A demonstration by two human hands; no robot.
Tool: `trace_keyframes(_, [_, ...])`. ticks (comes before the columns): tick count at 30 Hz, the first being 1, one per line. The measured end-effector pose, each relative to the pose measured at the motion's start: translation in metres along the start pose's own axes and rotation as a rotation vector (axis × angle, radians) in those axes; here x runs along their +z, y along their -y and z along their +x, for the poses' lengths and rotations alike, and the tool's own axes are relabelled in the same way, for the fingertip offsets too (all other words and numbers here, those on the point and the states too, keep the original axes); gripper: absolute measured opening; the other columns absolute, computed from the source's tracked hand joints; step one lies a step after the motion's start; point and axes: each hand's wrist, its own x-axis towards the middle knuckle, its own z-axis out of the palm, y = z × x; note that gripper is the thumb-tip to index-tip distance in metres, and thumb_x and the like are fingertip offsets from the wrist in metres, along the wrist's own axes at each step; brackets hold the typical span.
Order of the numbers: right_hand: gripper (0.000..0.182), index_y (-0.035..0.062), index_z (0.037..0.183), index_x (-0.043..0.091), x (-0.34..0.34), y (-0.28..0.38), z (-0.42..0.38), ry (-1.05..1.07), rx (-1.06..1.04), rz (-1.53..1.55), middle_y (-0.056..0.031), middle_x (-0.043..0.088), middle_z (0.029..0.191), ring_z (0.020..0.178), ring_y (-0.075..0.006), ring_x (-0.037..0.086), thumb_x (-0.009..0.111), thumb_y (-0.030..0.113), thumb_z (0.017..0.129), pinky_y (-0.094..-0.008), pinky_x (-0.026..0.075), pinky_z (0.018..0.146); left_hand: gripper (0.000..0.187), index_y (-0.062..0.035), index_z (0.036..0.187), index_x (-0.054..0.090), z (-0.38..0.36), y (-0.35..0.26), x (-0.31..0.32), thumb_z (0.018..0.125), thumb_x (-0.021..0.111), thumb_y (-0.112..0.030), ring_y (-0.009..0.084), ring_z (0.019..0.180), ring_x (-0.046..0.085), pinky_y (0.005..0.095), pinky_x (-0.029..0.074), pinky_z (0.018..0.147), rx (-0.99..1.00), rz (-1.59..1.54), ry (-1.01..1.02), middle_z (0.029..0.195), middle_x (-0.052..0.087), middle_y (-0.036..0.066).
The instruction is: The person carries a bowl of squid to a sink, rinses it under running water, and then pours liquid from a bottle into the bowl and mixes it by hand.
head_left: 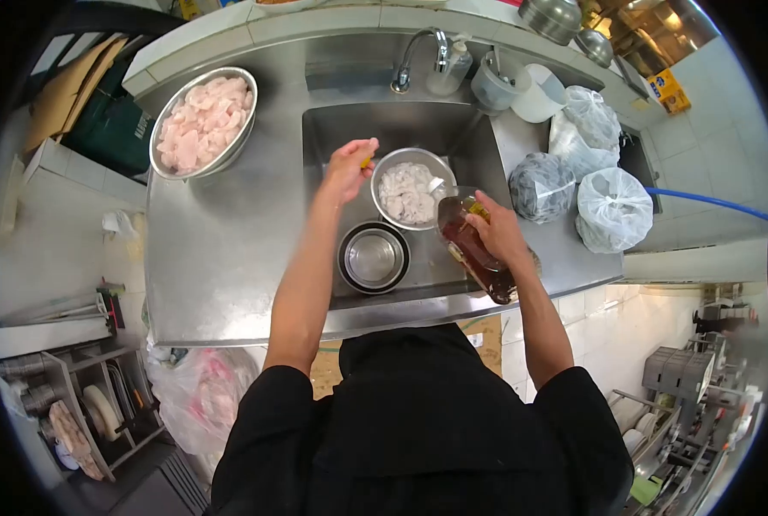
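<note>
My right hand grips a large clear bottle of reddish-brown liquid, tilted over the sink's right side. The bottle's upper end is right at the rim of a metal bowl that holds pale, whitish pieces of food. On the other side of this bowl, my left hand is closed with a small yellow cap in its fingers. Nearer to me in the sink stand stacked round metal pans, close below the bowl.
A big metal bowl of pale pink meat pieces stands on the left of the steel counter. Behind the sink are a faucet and a pump bottle. Plastic tubs and several filled plastic bags line the right.
</note>
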Motion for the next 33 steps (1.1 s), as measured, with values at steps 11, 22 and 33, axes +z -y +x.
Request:
trace_keyframes(11, [0.048, -0.0028, 0.118, 0.055, -0.013, -0.025, 0.002, -0.025, 0.013, -0.155, -0.0245, 0.063, 0.094, 0.086, -0.0423, 0.060, 0.063, 0.028, 0.082, -0.0463, 0.047, 0.075, 0.037, -0.0117, 0.087, 0.056, -0.029, -0.020, -0.029, 0.092, 0.050, -0.048, 0.0052, 0.050, 0.037, 0.0183, 0.025, 0.040, -0.012, -0.006, -0.131, 0.078, 0.052, 0.000])
trace_keyframes(22, [0.046, 0.0005, 0.120, 0.056, -0.011, -0.004, 0.034, -0.074, 0.010, -0.102, -0.0257, 0.063, 0.094, 0.090, -0.0422, 0.060, 0.063, 0.028, 0.083, -0.0452, 0.047, 0.076, 0.020, -0.0093, 0.102, 0.057, -0.048, -0.025, -0.047, 0.091, 0.054, -0.026, 0.0068, 0.060, 0.043, 0.0200, 0.033, 0.048, -0.017, 0.017, -0.128, 0.085, 0.052, 0.000])
trace_keyframes(33, [0.046, 0.0013, 0.123, 0.053, -0.027, -0.005, -0.008, -0.115, 0.032, 0.159, -0.0241, 0.064, 0.098, 0.088, -0.0366, 0.063, 0.064, 0.021, 0.083, -0.0373, 0.048, 0.078, 0.029, -0.0063, 0.116, 0.051, -0.065, -0.031, -0.041, 0.088, 0.055, -0.009, 0.0110, 0.085, 0.056, 0.0237, 0.045, 0.069, -0.022, 0.188, 0.008, 0.106, 0.058, 0.004])
